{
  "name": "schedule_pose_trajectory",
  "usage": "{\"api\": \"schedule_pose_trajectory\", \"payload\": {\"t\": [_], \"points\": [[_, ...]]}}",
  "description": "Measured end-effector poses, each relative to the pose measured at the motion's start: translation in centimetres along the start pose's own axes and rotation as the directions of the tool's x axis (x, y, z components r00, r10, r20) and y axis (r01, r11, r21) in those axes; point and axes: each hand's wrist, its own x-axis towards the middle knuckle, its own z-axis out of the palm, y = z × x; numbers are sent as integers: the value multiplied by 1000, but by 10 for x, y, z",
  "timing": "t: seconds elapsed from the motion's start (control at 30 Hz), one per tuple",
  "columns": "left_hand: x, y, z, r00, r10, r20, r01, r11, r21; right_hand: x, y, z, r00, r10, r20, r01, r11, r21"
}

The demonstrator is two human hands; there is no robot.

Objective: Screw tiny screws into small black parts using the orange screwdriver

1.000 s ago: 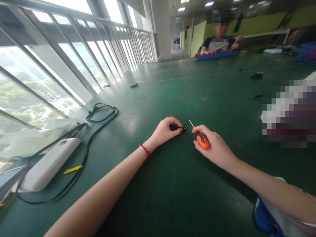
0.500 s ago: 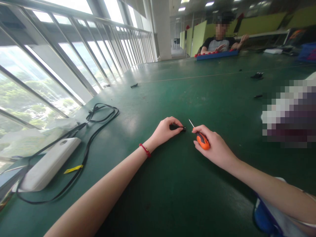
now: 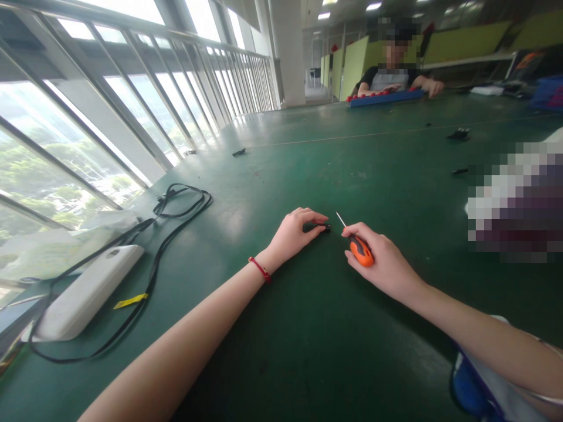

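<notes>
My left hand [image 3: 299, 230], with a red bracelet [image 3: 260, 268] at the wrist, rests on the green table. Its thumb and index finger are closed loosely around a small black part [image 3: 324, 227], whose kind I cannot make out; the fingers hide some of it. In my right hand [image 3: 385, 261] is a screwdriver with an orange and black handle [image 3: 362, 252]. Its thin metal shaft [image 3: 341, 219] points up and left, a short way right of the black part and apart from it.
On the left lie a white power strip [image 3: 88, 296] and a looped black cable [image 3: 169, 237], beside a railing [image 3: 167, 82]. Small black pieces [image 3: 460, 134] are scattered farther off. Across the table a person sits behind a blue tray [image 3: 387, 98] with red pieces.
My left index finger has lifted slightly away from the thumb. My right hand and the screwdriver have hardly moved. Across the table, the person's raised hand has come down beside the blue tray.
</notes>
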Motion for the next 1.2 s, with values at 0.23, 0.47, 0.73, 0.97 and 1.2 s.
{"api": "schedule_pose_trajectory", "payload": {"t": [0.23,0.47,0.73,0.97,1.2], "points": [[-1,0,0,999,19,29,-21,996,89,-1,1,0,1000,20,22,-20,1000,15],[-2,4,0,999,42,26,-47,975,217,0,1,0,1000,3,19,-4,1000,22],[-4,3,1,986,122,-114,-108,987,121,0,2,0,1000,-1,30,1,999,32],[-6,4,-1,981,192,-13,-188,973,132,-1,2,-1,1000,-6,31,5,1000,14],[-6,2,3,994,85,69,-96,980,174,-1,3,-1,999,-24,21,25,1000,-5]]}}
